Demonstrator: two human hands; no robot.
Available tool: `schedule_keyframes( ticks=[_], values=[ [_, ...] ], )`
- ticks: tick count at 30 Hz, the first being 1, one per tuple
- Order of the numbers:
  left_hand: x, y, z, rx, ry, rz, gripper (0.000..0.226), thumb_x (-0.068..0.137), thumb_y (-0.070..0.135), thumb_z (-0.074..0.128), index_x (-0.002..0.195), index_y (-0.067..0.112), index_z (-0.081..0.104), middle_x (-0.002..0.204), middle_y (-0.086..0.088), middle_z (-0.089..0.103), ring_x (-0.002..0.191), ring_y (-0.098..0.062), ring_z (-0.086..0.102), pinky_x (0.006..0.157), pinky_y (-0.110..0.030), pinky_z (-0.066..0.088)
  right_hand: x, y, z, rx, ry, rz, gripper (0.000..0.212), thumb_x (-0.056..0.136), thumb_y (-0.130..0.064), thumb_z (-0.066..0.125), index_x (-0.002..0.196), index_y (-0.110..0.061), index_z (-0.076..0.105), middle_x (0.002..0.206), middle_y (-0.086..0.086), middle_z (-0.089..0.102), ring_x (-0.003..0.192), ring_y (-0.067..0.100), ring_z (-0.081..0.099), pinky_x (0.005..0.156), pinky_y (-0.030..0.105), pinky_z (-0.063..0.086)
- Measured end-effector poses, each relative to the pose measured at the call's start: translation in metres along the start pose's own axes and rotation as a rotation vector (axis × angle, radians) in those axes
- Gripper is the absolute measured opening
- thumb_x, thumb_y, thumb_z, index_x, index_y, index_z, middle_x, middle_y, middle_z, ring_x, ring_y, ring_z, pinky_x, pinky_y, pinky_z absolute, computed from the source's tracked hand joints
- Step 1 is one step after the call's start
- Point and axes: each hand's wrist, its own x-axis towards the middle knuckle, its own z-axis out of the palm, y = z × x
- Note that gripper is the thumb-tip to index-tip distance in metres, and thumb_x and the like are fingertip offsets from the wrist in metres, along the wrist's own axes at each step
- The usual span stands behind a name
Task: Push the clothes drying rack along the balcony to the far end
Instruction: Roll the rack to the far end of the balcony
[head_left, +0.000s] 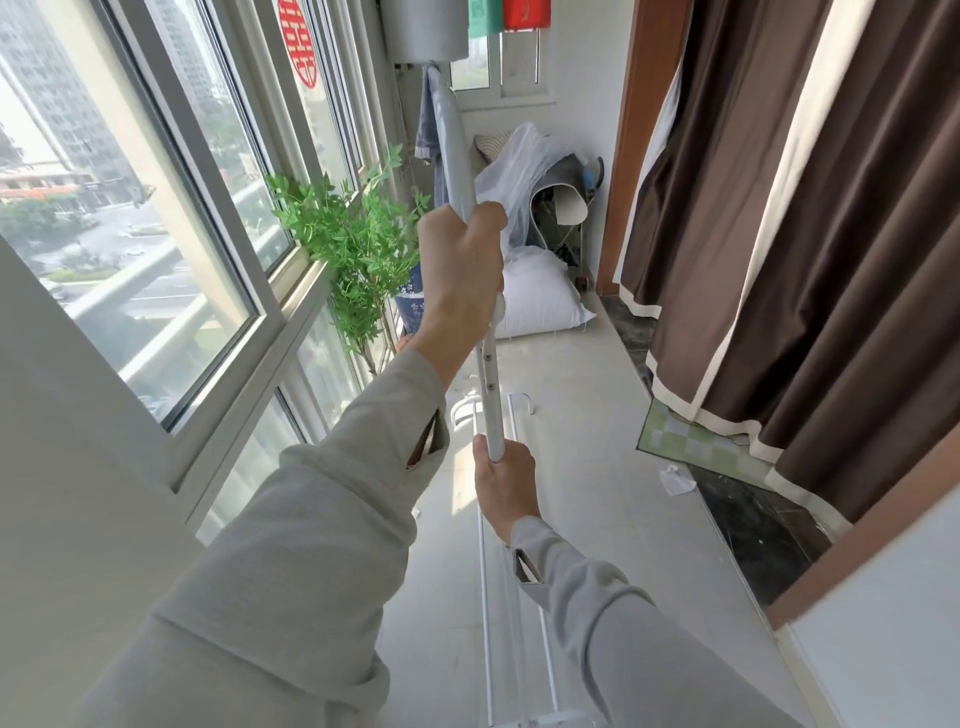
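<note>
Along the narrow balcony, large sliding windows (171, 218) line the left side and brown curtains with cream trim (810, 218) hang on the right over a pale concrete floor (587, 467). At centre stands the white metal clothes drying rack (491, 395), its upright pole gripped by both hands: the left hand (462, 270) clamped higher, the right hand (504, 480) wrapped round lower. A leafy green potted plant (353, 234) stands just left of the pole.

The rack (457, 150) is showing pale grey, the sleeves (311, 519) light grey, the curtains (810, 249) dark brown with cream trim, the plant (353, 244) bright green, the mat (696, 441) green-checked, the window sticker (298, 41) red.
</note>
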Motion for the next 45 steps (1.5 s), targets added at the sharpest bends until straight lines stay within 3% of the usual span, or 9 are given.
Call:
schedule_keyframes(
  ticks=[6, 9, 16, 21, 24, 28, 33, 39, 45],
  values=[
    [0.023, -0.012, 0.003, -0.004, -0.005, 0.046, 0.015, 0.076, 0.011, 0.050, 0.064, 0.014, 0.041, 0.064, -0.009, 0.033, 0.059, -0.026, 0.029, 0.051, -0.044, 0.027, 0.024, 0.001, 0.008, -0.013, 0.013, 0.038, 0.054, 0.097, -0.031, 0.052, 0.047, -0.024, 0.033, 0.045, -0.002, 0.039, 0.048, 0.021, 0.038, 0.051, 0.036, 0.036],
    [0.032, -0.014, 0.008, -0.004, -0.009, 0.063, 0.012, 0.073, 0.013, 0.048, 0.065, 0.013, 0.040, 0.065, -0.012, 0.033, 0.063, -0.027, 0.030, 0.052, -0.044, 0.027, 0.036, 0.003, 0.009, -0.016, 0.001, 0.046, 0.055, 0.098, -0.028, 0.053, 0.047, -0.023, 0.033, 0.046, -0.002, 0.039, 0.048, 0.021, 0.037, 0.052, 0.037, 0.034],
    [0.059, -0.022, 0.026, 0.018, 0.029, 0.071, 0.003, 0.077, 0.011, 0.049, 0.076, 0.009, 0.049, 0.072, -0.014, 0.036, 0.065, -0.029, 0.029, 0.046, -0.055, 0.031, 0.075, 0.010, 0.010, 0.009, -0.038, 0.022, 0.056, 0.098, -0.026, 0.053, 0.046, -0.027, 0.033, 0.039, -0.010, 0.039, 0.039, 0.005, 0.035, 0.044, 0.025, 0.031],
    [0.084, -0.037, 0.033, 0.040, 0.063, 0.041, 0.032, 0.088, 0.000, 0.051, 0.061, 0.014, 0.040, 0.057, -0.004, 0.033, 0.045, -0.017, 0.028, 0.048, -0.038, 0.027, 0.095, 0.018, 0.016, 0.036, -0.055, -0.034, 0.054, 0.095, -0.030, 0.051, 0.045, -0.031, 0.032, 0.038, -0.021, 0.048, 0.036, 0.002, 0.043, 0.038, 0.012, 0.032],
    [0.097, -0.043, 0.040, 0.040, 0.077, 0.035, 0.036, 0.087, 0.001, 0.051, 0.057, 0.016, 0.037, 0.057, -0.002, 0.032, 0.048, -0.016, 0.028, 0.047, -0.041, 0.026, 0.110, 0.021, 0.017, 0.008, -0.053, -0.079, 0.053, 0.095, -0.029, 0.050, 0.046, -0.031, 0.031, 0.041, -0.025, 0.050, 0.038, 0.001, 0.044, 0.037, 0.014, 0.031],
    [0.109, -0.048, 0.050, 0.034, 0.089, 0.013, 0.038, 0.087, 0.000, 0.049, 0.055, 0.017, 0.036, 0.053, -0.001, 0.031, 0.040, -0.016, 0.027, 0.045, -0.026, 0.026, 0.126, 0.027, 0.016, 0.010, -0.068, -0.092, 0.056, 0.097, -0.022, 0.052, 0.046, -0.033, 0.030, 0.041, -0.027, 0.050, 0.038, -0.001, 0.045, 0.039, 0.011, 0.033],
    [0.130, -0.056, 0.062, 0.026, 0.081, 0.010, 0.037, 0.086, 0.002, 0.049, 0.056, 0.018, 0.033, 0.057, -0.002, 0.029, 0.048, -0.017, 0.026, 0.051, -0.033, 0.022, 0.152, 0.028, 0.015, 0.043, -0.065, -0.088, 0.061, 0.098, -0.020, 0.051, 0.041, -0.037, 0.037, 0.042, -0.032, 0.050, 0.042, -0.008, 0.049, 0.042, 0.006, 0.033],
    [0.157, -0.067, 0.062, 0.016, 0.077, 0.002, 0.039, 0.084, 0.003, 0.050, 0.053, 0.021, 0.033, 0.056, -0.002, 0.029, 0.050, -0.016, 0.024, 0.055, -0.046, 0.016, 0.177, 0.029, 0.027, 0.021, -0.071, -0.075, 0.057, 0.098, -0.023, 0.051, 0.045, -0.034, 0.033, 0.041, -0.029, 0.049, 0.039, -0.004, 0.046, 0.040, 0.011, 0.030],
    [0.189, -0.076, 0.058, 0.027, 0.076, 0.026, 0.035, 0.088, 0.002, 0.050, 0.058, 0.016, 0.037, 0.054, -0.002, 0.031, 0.043, -0.017, 0.027, 0.049, -0.030, 0.025, 0.205, 0.024, 0.042, 0.026, -0.068, -0.036, 0.056, 0.098, -0.027, 0.051, 0.044, -0.029, 0.034, 0.040, -0.021, 0.048, 0.038, 0.003, 0.041, 0.039, 0.015, 0.026]
  ],
)
